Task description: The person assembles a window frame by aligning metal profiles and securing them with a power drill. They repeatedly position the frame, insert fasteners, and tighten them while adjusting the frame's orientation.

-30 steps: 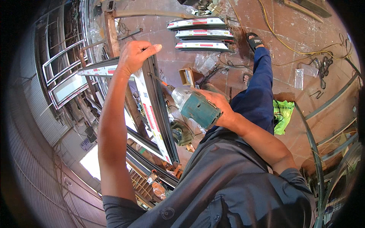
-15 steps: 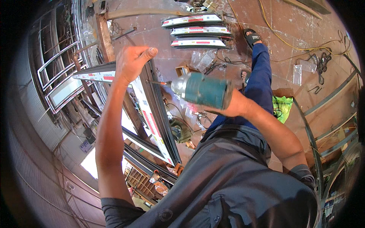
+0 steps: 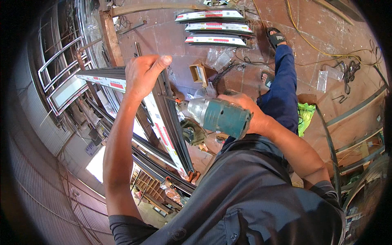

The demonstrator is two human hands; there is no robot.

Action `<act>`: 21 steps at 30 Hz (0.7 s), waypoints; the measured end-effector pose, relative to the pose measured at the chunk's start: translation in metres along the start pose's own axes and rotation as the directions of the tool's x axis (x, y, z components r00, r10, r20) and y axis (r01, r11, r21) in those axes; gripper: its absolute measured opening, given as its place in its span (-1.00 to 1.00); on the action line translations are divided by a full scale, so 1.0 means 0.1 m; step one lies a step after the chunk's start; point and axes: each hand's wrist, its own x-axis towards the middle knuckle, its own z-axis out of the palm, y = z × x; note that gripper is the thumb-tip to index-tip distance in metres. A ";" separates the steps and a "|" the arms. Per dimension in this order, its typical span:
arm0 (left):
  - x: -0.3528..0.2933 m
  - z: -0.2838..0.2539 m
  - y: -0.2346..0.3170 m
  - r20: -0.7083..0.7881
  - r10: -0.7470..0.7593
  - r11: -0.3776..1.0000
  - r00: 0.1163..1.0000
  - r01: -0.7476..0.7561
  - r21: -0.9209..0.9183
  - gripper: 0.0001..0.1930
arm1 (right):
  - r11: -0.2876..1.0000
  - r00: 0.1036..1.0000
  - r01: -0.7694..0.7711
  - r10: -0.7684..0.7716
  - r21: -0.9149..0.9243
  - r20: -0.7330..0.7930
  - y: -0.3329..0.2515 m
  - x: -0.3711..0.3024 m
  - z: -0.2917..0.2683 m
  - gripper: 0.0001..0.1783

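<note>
**Teal drill (image 3: 226, 118) up close to frame (image 3: 162, 130)!**

R hand (image 3: 247, 110) had it, fingers wrapped round, bit (image 3: 177, 100) aimed L nr the corner, contact unclear. L hand (image 3: 143, 74) sat over that corner, thumb out, other fingers hidden, couldn't tell grip. Three taped bars (image 3: 218, 27) lay on flr (image 3: 161, 37) beyond.

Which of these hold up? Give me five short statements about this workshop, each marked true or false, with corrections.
1. The right hand holds a teal drill. True.
2. The left hand grips the drill too. False: it is at the upper corner of a frame.
3. Three white-labelled bars lie on the floor. True.
4. A yellow cord is wound round the drill. False: it lies on the floor.
5. An open cardboard box is on the floor. True.
</note>
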 end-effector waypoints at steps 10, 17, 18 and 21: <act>-0.02 -0.01 0.04 0.005 -0.031 0.999 0.999 0.031 -0.025 -0.16 | 0.998 0.998 -0.049 0.050 -0.028 0.035 -0.01 0.05 0.02 -0.47; -0.04 0.00 0.09 -0.051 0.004 1.000 0.999 -0.005 -0.015 -0.12 | 0.995 0.995 -0.089 0.091 -0.043 0.044 -0.01 0.05 0.04 -0.41; -0.04 0.00 0.07 -0.031 -0.007 1.000 0.999 0.007 0.010 -0.15 | 0.995 0.995 -0.089 0.091 -0.050 0.044 -0.03 0.05 0.04 -0.41; -0.02 -0.03 0.04 0.008 -0.018 0.998 1.000 0.018 0.053 -0.19 | 0.994 0.996 -0.076 0.080 -0.078 0.045 -0.03 0.06 0.02 -0.42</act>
